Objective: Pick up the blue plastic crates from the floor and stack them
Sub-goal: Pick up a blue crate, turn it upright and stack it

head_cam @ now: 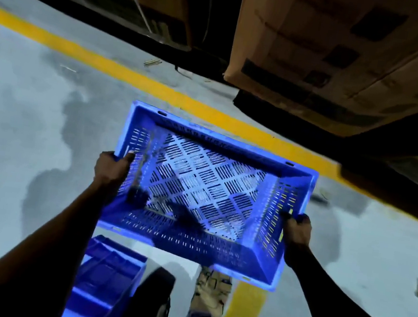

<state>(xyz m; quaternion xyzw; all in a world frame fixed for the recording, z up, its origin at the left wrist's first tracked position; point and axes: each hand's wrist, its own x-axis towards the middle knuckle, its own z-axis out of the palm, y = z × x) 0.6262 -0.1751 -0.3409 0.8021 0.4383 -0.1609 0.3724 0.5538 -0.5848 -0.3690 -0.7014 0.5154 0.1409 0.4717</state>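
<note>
Blue crate (205, 193) was gripped at its short ends by left hand (111, 168) and right hand (297, 232), long axis crosswise, above and beyond the second crate (105, 278).

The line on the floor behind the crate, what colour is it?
Yellow. The line runs across the grey floor; the head view shows it.

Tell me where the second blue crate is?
In the head view, the second blue plastic crate sits bottom left of centre, below the held perforated blue crate, beside the person's shoe.
</note>
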